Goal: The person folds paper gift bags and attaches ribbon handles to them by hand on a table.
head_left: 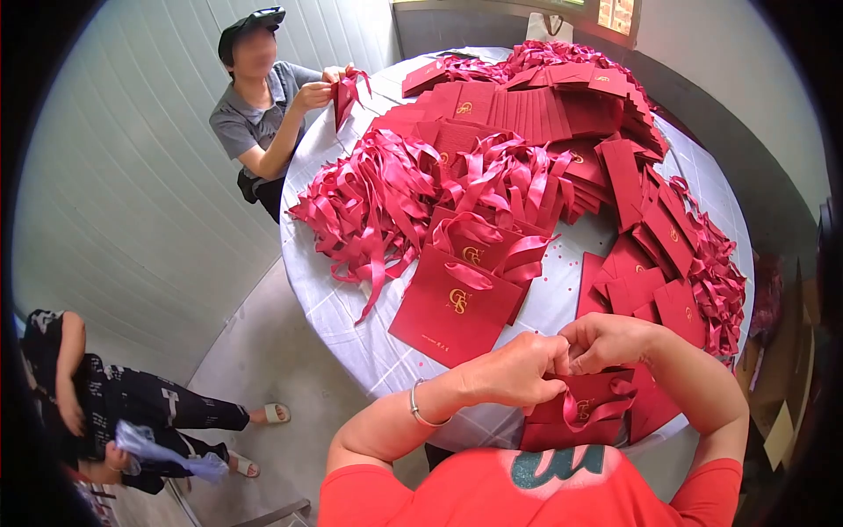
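My left hand [518, 371], with a bangle on its wrist, and my right hand [608, 341] meet at the near edge of the table, both with fingers pinched. They are at the top of a dark red gift bag [575, 409] with a gold logo. A pink-red ribbon [606, 411] loops down its front from my fingers, which hide the pinched part. Left of my hands lies a finished-looking gift bag [448, 318] with a ribbon handle, overlapping another behind it. A heap of loose ribbons [364, 198] lies farther left.
Stacked flat red bags [527, 114] cover the back of the round, cloth-covered table [338, 307]; more bags [654, 228] and ribbons lie at right. Across the table, a co-worker [272, 123] holds a red bag with ribbon. Another person [114, 395] stands at lower left.
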`<action>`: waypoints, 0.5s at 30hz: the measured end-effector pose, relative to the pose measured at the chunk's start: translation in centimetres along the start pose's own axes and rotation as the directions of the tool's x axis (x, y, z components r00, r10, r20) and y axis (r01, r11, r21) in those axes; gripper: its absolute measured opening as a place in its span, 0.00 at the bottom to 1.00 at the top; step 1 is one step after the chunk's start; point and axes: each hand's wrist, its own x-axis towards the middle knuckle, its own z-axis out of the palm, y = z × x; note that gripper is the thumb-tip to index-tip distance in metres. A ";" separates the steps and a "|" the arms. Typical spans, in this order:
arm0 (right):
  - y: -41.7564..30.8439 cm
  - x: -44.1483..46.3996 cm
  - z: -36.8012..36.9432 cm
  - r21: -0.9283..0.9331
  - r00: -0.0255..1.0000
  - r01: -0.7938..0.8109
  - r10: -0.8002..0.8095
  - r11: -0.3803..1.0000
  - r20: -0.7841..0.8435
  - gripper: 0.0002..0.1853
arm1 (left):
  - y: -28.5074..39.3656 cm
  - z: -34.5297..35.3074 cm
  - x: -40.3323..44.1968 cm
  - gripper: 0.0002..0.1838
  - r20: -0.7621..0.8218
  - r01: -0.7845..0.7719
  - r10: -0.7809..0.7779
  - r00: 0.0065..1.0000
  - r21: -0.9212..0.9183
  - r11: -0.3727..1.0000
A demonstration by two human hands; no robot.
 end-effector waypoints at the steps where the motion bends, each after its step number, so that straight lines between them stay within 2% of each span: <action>1: -0.2 0.1 -0.1 0.091 0.994 -0.100 0.096 0.991 0.050 0.12 | 0.1 -0.1 -0.1 0.07 0.000 -0.001 0.001 1.000 0.001 1.000; 5: -0.5 0.5 0.1 0.170 0.986 -0.162 0.151 0.972 0.075 0.13 | 0.1 0.0 -0.1 0.08 -0.006 0.010 -0.010 1.000 0.036 0.999; 8: 0.0 0.5 0.4 0.234 0.983 -0.182 0.180 0.955 0.029 0.15 | 0.1 0.0 -0.1 0.08 -0.017 0.009 -0.008 1.000 0.045 0.999; 9: -0.2 0.4 0.6 0.169 0.981 -0.174 0.186 0.970 -0.061 0.16 | 0.1 0.0 -0.1 0.09 -0.018 0.021 -0.020 1.000 0.034 0.999; 11: -0.1 0.2 1.3 0.091 0.947 -0.193 0.210 0.977 -0.244 0.15 | -1.2 0.1 0.3 0.09 -0.055 -0.124 0.137 0.989 0.195 0.973; 12: -0.3 -0.1 1.7 0.109 0.934 -0.160 0.186 0.981 -0.305 0.07 | -1.6 0.3 0.5 0.11 -0.110 -0.146 0.175 0.978 0.235 0.961; 13: 0.0 0.0 1.7 0.113 0.928 -0.132 0.163 0.985 -0.336 0.06 | -1.5 0.2 0.5 0.08 -0.075 -0.130 0.153 0.985 0.244 0.961; 14: 1.2 0.5 1.4 0.144 0.910 -0.025 0.082 0.989 -0.406 0.08 | -1.9 0.5 0.5 0.07 -0.034 -0.045 0.048 0.998 0.076 0.996; 15: 1.2 0.3 1.4 0.193 0.893 -0.014 0.099 0.981 -0.438 0.11 | -1.3 0.5 0.4 0.07 -0.026 -0.014 0.015 1.000 0.046 0.999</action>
